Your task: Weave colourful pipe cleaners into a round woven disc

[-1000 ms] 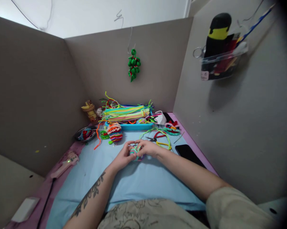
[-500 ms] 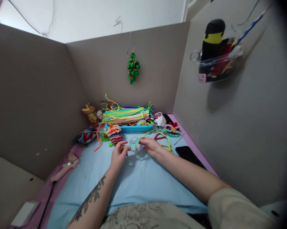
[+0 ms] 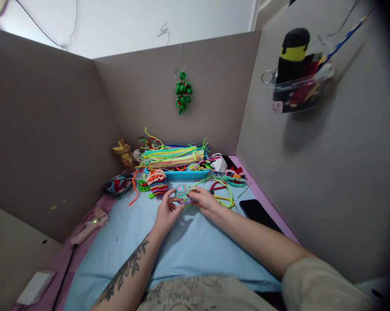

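Note:
Between my two hands, above the blue cloth (image 3: 182,250), is a small round pipe-cleaner piece (image 3: 181,190) coiled in pink, teal and purple. My left hand (image 3: 168,208) has its thumb and fingers closed about the left and lower side of it. From the right, my right hand (image 3: 203,201) pinches its edge. Loose green, red and yellow pipe cleaners (image 3: 229,192) lie just beyond my right hand. A striped pipe-cleaner piece (image 3: 158,183) with orange and peach loops rests past my left hand. The fingertips partly hide the lower part of the coiled piece.
A blue tray (image 3: 188,174) heaped with pipe cleaners (image 3: 172,156) stands at the back. A dark bowl (image 3: 117,185) and a pink glue gun (image 3: 90,226) lie left. On the right are a black phone (image 3: 259,215) and a teal-and-red piece (image 3: 235,177). Grey panels surround the table.
My left hand has moved right and closed onto the coiled piece. The piece has tilted, with its spiral top turned more toward me. My right hand keeps its grip.

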Demonstrator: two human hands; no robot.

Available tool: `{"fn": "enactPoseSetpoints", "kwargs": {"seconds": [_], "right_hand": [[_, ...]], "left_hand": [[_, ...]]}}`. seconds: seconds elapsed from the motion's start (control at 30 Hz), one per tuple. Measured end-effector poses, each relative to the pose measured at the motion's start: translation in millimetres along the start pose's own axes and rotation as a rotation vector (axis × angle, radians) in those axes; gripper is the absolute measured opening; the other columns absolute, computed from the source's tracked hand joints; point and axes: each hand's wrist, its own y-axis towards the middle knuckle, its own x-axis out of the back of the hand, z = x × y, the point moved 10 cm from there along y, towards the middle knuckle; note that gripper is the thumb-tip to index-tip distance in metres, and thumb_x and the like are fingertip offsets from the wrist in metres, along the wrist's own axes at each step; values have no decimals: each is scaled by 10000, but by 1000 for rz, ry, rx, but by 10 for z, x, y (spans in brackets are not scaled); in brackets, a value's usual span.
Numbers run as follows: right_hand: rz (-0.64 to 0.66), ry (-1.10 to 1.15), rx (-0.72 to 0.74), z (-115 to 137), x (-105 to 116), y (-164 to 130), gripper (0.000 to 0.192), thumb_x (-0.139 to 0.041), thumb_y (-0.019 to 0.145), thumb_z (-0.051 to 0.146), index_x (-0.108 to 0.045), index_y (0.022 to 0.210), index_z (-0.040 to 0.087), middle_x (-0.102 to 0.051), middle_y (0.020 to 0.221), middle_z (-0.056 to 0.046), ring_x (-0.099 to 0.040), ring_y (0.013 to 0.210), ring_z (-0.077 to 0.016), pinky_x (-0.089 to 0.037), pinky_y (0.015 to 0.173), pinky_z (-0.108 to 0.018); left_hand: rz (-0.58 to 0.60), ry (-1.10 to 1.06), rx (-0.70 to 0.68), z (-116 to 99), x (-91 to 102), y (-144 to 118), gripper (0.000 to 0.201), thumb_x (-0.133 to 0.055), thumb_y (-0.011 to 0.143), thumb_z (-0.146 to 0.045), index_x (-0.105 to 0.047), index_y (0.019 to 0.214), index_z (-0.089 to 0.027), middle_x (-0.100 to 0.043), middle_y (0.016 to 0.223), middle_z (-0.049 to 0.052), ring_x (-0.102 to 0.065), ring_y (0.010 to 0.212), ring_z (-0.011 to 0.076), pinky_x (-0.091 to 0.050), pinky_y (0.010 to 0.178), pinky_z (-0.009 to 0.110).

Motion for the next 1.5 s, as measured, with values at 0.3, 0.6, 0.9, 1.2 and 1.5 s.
{"fn": "enactPoseSetpoints", "kwargs": {"seconds": [0.3, 0.6, 0.9, 1.2, 1.5], "right_hand": [[78, 142, -53, -75, -131, -59, 330, -801, 492, 255, -572, 707, 151, -619, 652, 11, -595, 625, -121, -451, 609, -253], [39, 106, -71, -80, -53, -25, 324, -803, 475, 254, -556, 658, 153, -562, 549, 38, -523, 507, -84, -423, 509, -219], [82, 78, -66, -39, -76, -21, 283, -783, 509, 243, -551, 642, 150, -532, 516, 47, -489, 483, -75, -396, 500, -213], [92, 276, -83, -35, -38, 19, 241, -764, 544, 195, -565, 673, 150, -579, 603, 37, -496, 491, -57, -392, 480, -183], [168, 220, -42, 23, -135, -10, 263, -766, 563, 233, -543, 677, 153, -550, 548, 43, -497, 484, -71, -392, 485, -194]], "left_hand": [[44, 121, -47, -30, -38, -56, 569, -624, 694, -237, -436, 1231, -247, -642, 800, 6, -479, 535, 108, -365, 562, 225], [76, 207, -85, -79, -59, -60, 546, -584, 706, -205, -428, 1229, -237, -646, 797, 6, -469, 529, 106, -353, 570, 225], [127, 175, -72, -68, -92, -52, 510, -592, 699, -196, -457, 1188, -243, -654, 783, 4, -490, 534, 114, -361, 573, 231], [-150, 87, -139, -198, 184, -103, 370, -665, 679, -239, -539, 1028, -238, -632, 951, 39, -515, 621, 112, -380, 579, 227], [103, -571, 406, 335, -164, -8, 277, -708, 662, -298, -587, 848, -132, -552, 696, -3, -497, 575, 61, -396, 507, 159]]}}
